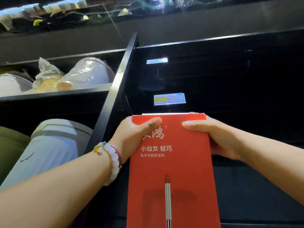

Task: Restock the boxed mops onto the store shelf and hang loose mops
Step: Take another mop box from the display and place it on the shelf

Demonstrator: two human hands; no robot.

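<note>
We had the red mop box (172, 170) up in front of us, long side running from near to far, its far end pointing at the dark shelf bay (230, 89) on the right. Both hands were clamped on that far end — left hand (133, 135) on the left edge w/ the thumb laid across the printed face, right hand (218, 139) on the right edge, thumb on top too, fingers tucked under where we couldn't see them. Hands sat apart, one per side, prob. because the box was long and narrow: gripping near the leading end let us steer it straight into the opening instead of letting it swing.

The box wasn't on the shelf yet as far as we could judge; its far edge was just below the price tag (169, 99) on the shelf lip, and the near end ran out of view at the bottom. A second tag (157, 60) showed on the shelf above. The bay itself was too dark to tell what, if anything, was already inside.

A black upright post (118, 89) split this bay from the left section, where wrapped bowls (92, 73) sat on a far shelf and a grey lidded bin (54, 145) lay tilted nearer. We kept the box right of that post — likely so it cleared it. A bead bracelet (111, 155) hung on the left wrist. Next move, we reckoned, would be sliding it in level.
</note>
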